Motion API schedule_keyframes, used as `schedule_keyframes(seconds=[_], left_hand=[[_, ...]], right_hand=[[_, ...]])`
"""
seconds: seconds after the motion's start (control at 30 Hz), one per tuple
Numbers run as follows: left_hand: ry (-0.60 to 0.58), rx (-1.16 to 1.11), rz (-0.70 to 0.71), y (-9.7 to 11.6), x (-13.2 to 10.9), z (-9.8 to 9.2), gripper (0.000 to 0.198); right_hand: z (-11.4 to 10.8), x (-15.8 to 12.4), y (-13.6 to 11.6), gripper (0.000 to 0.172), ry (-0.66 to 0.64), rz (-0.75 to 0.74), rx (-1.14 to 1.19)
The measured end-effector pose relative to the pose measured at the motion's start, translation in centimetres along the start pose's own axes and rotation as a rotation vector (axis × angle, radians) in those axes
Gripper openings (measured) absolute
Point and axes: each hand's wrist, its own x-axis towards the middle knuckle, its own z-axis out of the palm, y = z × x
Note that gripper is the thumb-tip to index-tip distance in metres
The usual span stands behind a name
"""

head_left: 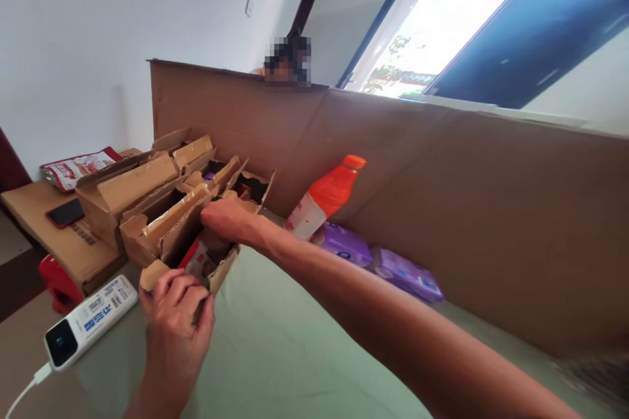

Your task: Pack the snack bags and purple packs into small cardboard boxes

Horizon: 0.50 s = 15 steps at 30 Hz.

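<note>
In the head view, an open cardboard box (225, 273) stands on the table with a red-and-white packet (196, 260) inside. My left hand (179, 304) curls its fingers over the near end flap of this box. At the box's far end is my right hand (227, 219), closed on the cardboard edge, its fingertips partly hidden. Directly left of it stand more open cardboard boxes (140, 239), some holding things too dark to make out. An orange-capped bottle (327, 198) with orange contents leans beyond my right forearm. Purple packs (344, 243) lie beside the bottle.
A tall cardboard partition (472, 209) runs along the back, with a person (289, 62) behind it. To the left, a phone (65, 213) and a red-and-white pouch (81, 167) lie on a flat carton. A white corded device (91, 321) and a red object (55, 281) are nearby.
</note>
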Motion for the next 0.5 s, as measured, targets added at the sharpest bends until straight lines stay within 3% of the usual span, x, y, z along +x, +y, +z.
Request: schedule_keyframes(seconds=[0.17,0.27,0.33,0.4,0.5], left_hand=[[-0.040,0.012,0.123,-1.2,0.5,-0.3,0.021],[-0.061,0.035,0.180,-2.3,1.5,-0.4,0.021],[-0.100,0.031,0.215,-3.1,2.6,-0.2,0.023],[-0.122,0.007,0.284,-3.7,3.8,0.0,0.025],[-0.092,0.011,0.358,-4.0,4.5,-0.3,0.023]], right_hand=[[-4.3,-5.3,2.1,0.027,0.240,0.187,0.087],[-5.9,-10.0,4.9,0.026,0.590,0.317,0.319],[-5.8,-13.5,7.2,0.020,0.780,0.392,0.478],[-4.8,-17.3,9.6,0.021,0.774,0.514,0.501],[-1.6,-22.2,12.8,0.025,0.497,0.746,0.343]])
